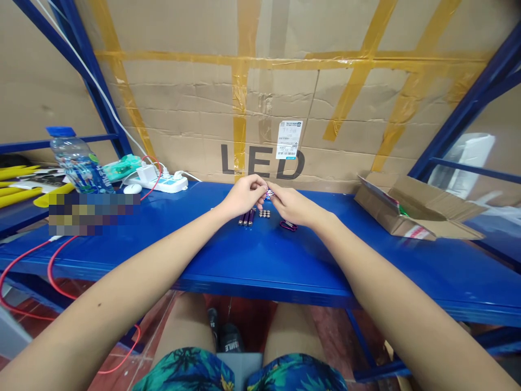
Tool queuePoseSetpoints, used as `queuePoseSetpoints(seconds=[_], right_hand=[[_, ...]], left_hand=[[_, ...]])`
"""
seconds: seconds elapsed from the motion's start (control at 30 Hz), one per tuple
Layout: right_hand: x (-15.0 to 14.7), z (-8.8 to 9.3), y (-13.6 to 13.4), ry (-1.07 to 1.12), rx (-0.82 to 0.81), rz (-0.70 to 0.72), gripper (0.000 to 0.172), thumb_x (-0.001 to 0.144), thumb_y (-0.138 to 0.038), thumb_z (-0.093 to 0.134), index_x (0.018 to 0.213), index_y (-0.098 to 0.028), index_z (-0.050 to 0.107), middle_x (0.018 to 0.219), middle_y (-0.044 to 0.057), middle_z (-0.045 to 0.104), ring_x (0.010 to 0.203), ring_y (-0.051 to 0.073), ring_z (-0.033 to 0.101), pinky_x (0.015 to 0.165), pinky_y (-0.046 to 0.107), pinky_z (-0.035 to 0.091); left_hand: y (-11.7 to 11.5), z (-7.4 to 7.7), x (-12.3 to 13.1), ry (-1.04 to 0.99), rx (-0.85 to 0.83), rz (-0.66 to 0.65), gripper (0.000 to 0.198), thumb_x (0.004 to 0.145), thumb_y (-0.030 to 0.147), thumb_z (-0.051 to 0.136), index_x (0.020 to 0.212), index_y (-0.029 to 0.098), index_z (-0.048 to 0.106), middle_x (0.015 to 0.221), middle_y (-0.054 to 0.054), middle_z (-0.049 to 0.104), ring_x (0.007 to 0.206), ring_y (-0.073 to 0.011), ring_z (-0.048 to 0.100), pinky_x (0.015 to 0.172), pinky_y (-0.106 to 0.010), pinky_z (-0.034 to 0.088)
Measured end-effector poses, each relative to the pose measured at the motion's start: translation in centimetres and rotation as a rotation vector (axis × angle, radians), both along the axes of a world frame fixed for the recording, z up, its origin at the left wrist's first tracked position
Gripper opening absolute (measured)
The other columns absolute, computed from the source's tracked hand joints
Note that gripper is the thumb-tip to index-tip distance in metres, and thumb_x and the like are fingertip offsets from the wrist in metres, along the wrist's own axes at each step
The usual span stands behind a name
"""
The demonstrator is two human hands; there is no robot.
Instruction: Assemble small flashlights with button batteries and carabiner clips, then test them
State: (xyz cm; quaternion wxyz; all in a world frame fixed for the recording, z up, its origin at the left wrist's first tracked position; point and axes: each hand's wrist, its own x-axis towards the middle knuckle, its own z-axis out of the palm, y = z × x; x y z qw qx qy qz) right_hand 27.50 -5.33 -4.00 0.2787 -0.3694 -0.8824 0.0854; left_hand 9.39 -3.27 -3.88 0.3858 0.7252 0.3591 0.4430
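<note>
My left hand [246, 195] and my right hand [291, 205] meet above the blue table, fingertips together and fingers closed. Between them shows a small shiny purple and silver thing [269, 194], mostly hidden by the fingers; its kind is unclear, and I cannot tell which hand grips it. Below my left hand, several dark purple cylinders [246, 218] with metallic ends lie side by side. A tight cluster of small round copper-coloured pieces [264, 214] sits to their right. Under my right wrist rests a purple carabiner-like loop [288, 225].
An open cardboard box [407, 209] stands at the right. To the left are a water bottle [79, 160], a white power strip [171, 183] with plugs, a white mouse [132, 189] and red cables [52, 266]. A large taped carton [195, 114] forms the back.
</note>
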Motion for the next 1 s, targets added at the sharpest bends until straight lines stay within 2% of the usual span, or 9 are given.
queuePoseSetpoints(seconds=[0.2,0.37,0.5,0.63,0.77,0.87,1.0], right_hand=[[0.0,-0.1,0.1,-0.071,-0.016,-0.042,0.034,0.098,-0.02,0.04,0.13,-0.019,0.051,0.107,0.012,0.07,0.09,0.026,0.064,0.079,0.037,0.046],[0.0,-0.3,0.5,-0.109,0.028,-0.094,0.024,0.1,-0.019,0.035,0.114,-0.017,0.055,0.102,0.014,0.069,0.087,0.026,0.063,0.076,0.037,0.045],[0.0,-0.6,0.8,-0.062,0.02,-0.125,0.019,0.1,-0.019,0.036,0.101,-0.02,0.055,0.099,0.013,0.068,0.086,0.026,0.062,0.074,0.036,0.044],[-0.4,-0.8,0.8,0.026,-0.019,-0.151,0.016,0.1,-0.022,0.037,0.097,-0.021,0.053,0.098,0.012,0.068,0.087,0.025,0.062,0.073,0.036,0.045],[-1.0,-0.7,0.6,0.196,-0.104,-0.157,0.009,0.099,-0.022,0.04,0.097,-0.021,0.049,0.095,0.01,0.066,0.087,0.024,0.062,0.073,0.035,0.047],[-1.3,-0.7,0.5,0.308,-0.238,-0.152,0.005,0.099,-0.024,0.04,0.1,-0.022,0.045,0.08,0.005,0.06,0.069,0.019,0.059,0.06,0.032,0.046],[-1.1,-0.8,0.5,0.387,-0.477,-0.116,0.003,0.099,-0.027,0.041,0.098,-0.025,0.039,0.065,-0.003,0.045,0.05,0.014,0.045,0.046,0.027,0.038]], left_hand=[[0.2,-0.3,0.1,-0.007,-0.011,-0.003,0.011,0.094,0.012,0.054,0.083,0.016,0.055,0.067,0.0,0.059,0.053,-0.0078,0.057,0.052,-0.025,0.054],[0.4,-0.5,-0.1,0.025,0.024,-0.02,0.008,0.093,0.015,0.054,0.086,0.017,0.055,0.069,0.0,0.059,0.053,-0.0086,0.059,0.052,-0.025,0.052],[0.1,-0.6,-0.2,0.066,0.085,-0.03,0.006,0.093,0.017,0.052,0.087,0.018,0.054,0.069,0.0,0.059,0.054,-0.0093,0.059,0.053,-0.025,0.05],[-0.5,-0.4,-0.2,0.151,0.197,-0.027,0.008,0.092,0.018,0.052,0.084,0.02,0.05,0.068,0.001,0.058,0.055,-0.0098,0.058,0.054,-0.025,0.048],[-0.9,-0.1,-0.4,0.287,0.368,-0.002,0.011,0.092,0.018,0.05,0.082,0.02,0.048,0.067,0.002,0.057,0.056,-0.011,0.055,0.057,-0.026,0.042],[-1.0,0.0,-0.6,0.386,0.531,0.019,0.011,0.093,0.018,0.049,0.082,0.02,0.049,0.067,0.002,0.056,0.061,-0.0123,0.052,0.06,-0.027,0.038],[-1.1,0.2,-0.8,0.495,0.648,-0.019,0.011,0.095,0.016,0.045,0.089,0.019,0.053,0.073,0.0,0.059,0.067,-0.0139,0.054,0.063,-0.027,0.037]])
